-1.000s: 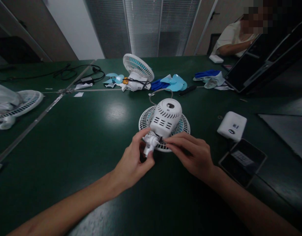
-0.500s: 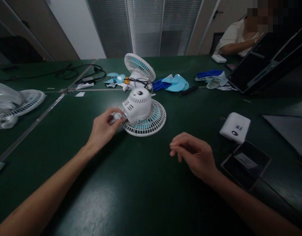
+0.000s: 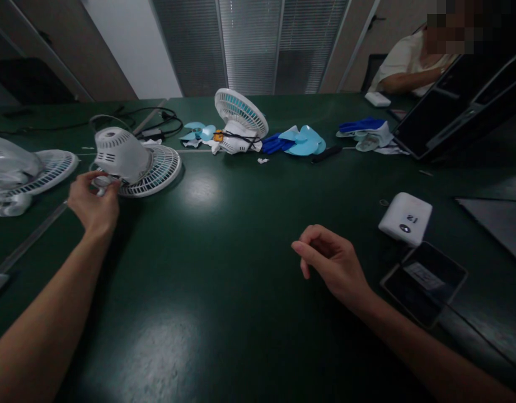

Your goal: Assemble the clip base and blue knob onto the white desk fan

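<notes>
My left hand (image 3: pixel 94 196) is closed on a white part at the side of a small white fan (image 3: pixel 121 154). The fan lies face down, its round grille (image 3: pixel 161 168) against the green table and its vented motor housing upward. Blue shows through the grille's slots. Over the middle right of the table, my right hand (image 3: pixel 331 260) hovers loosely curled, thumb and fingers slightly apart, with nothing visible in it. Nearest to that hand are a white box-like device (image 3: pixel 407 215) and a dark square pad (image 3: pixel 423 282).
Another white fan (image 3: pixel 27 170) lies at the far left. Along the back are a tilted fan (image 3: pixel 241 115), blue blades (image 3: pixel 306 141), blue-and-white gloves (image 3: pixel 365 133) and black cables (image 3: pixel 168 120). A large black case (image 3: pixel 463 106) stands at right; a person (image 3: pixel 403 67) sits behind it.
My left hand has carried the fan leftward across the table, from in front of the tilted fan to beside the far-left one. My right hand has barely moved.
</notes>
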Available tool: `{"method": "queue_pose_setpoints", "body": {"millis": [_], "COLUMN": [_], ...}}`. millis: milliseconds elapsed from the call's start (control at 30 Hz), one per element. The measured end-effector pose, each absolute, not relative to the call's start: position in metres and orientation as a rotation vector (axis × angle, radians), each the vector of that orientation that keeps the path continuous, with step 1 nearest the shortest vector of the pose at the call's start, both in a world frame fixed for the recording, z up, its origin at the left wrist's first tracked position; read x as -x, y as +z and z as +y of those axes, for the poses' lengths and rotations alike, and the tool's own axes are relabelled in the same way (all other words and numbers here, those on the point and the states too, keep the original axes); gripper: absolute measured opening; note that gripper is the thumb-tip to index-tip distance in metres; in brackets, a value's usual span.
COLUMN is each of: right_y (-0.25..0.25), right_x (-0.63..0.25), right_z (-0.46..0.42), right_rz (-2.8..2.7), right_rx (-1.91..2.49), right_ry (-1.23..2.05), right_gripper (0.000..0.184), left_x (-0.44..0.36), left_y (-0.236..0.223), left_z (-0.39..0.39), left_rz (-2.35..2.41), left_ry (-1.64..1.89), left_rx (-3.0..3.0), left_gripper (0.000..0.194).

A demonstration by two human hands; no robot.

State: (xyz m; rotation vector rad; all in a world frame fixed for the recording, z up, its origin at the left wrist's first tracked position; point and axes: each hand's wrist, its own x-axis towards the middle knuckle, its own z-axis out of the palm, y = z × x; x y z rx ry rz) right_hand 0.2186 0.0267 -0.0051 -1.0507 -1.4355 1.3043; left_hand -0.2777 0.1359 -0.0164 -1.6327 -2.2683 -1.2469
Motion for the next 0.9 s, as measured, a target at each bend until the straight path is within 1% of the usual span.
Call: {"method": "queue_pose_setpoints", "body": {"millis": [100, 300, 400, 533, 633, 700, 800, 833, 867, 900], "right_y": [-0.005, -0.015, -0.019, -0.021, -0.02, -0.017, -0.013, -0.012, -0.012, -0.012], "right_x": [-0.22, -0.218, -0.218, -0.219, -0.22, -0.221, -0.221, -0.22, -0.22, -0.219], "right_z": [0.029, 0.036, 0.037, 0.037, 0.036, 0.034, 0.03, 0.029, 0.028, 0.028], "right_rz": [-1.381, -1.26, -1.27, -1.321, -1.35, -1.368, -1.398, -1.418, -1.448, -1.488], "right_rx": [1.079, 1.018, 1.004, 0.986, 1.01, 1.052, 1.126, 1.147, 1.165, 1.177], "right_ry": [1.372, 1.492, 1.481, 1.427, 1.392, 1.383, 1.36, 1.323, 1.272, 1.204], "right_gripper": [0.024, 0.031, 0.032, 0.028, 0.026, 0.026, 0.026, 0.025, 0.025, 0.023], "left_x": [0.28, 0.272, 0.266, 0.249, 0.235, 0.231, 0.238, 0.243, 0.248, 0.253], "left_y": [-0.019, -0.017, -0.014, -0.008, -0.003, -0.003, -0.007, -0.009, -0.011, -0.013], "left_z": [0.135, 0.133, 0.13, 0.122, 0.117, 0.117, 0.123, 0.126, 0.129, 0.131], "left_rz": [-2.201, -2.06, -1.993, -1.911, -1.939, -1.968, -2.092, -2.158, -2.231, -2.3], "left_ry": [-1.248, -1.221, -1.164, -0.986, -0.918, -0.94, -1.127, -1.19, -1.237, -1.263], "left_rx": [1.442, 1.517, 1.552, 1.634, 1.658, 1.642, 1.486, 1.422, 1.368, 1.335], "left_gripper": [0.046, 0.043, 0.044, 0.047, 0.041, 0.043, 0.061, 0.064, 0.063, 0.057]}}
